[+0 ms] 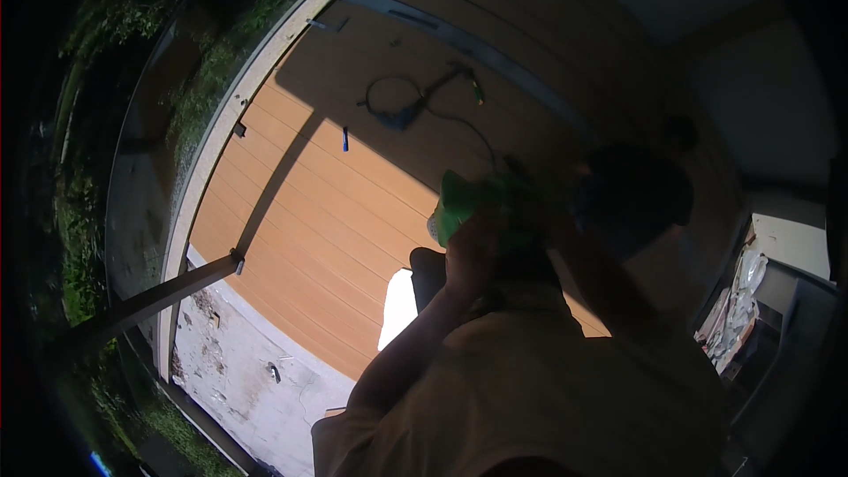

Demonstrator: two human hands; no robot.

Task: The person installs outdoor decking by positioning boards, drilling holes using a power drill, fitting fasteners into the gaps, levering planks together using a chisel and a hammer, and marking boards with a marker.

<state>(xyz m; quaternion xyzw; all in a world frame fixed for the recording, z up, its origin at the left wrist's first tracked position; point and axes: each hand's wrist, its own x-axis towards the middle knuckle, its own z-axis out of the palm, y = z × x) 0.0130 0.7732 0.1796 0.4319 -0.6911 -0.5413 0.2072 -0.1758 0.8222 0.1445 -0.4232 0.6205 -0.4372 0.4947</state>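
Observation:
A green thing [455,199] with a curved upper edge is in front of my body, half in shade; its kind cannot be made out. My left hand [473,246] is closed round its lower part, the fingers pointing away from me. My right hand [552,225] is in deep shadow by its right side, and its fingers do not show clearly. Just left of the green thing a greyish rounded edge [433,227] shows. A dark cord [473,130] runs over the boards toward the green thing from a tool on the floor.
Orange-brown boards [300,238] form the floor. A hammer-like tool [455,71] and a dark blue tool [399,117] lie in shade, a small blue stick [345,139] nearer. A wooden post [159,300] rises at left beside concrete [265,371]. A dark rounded object [632,199] is at right.

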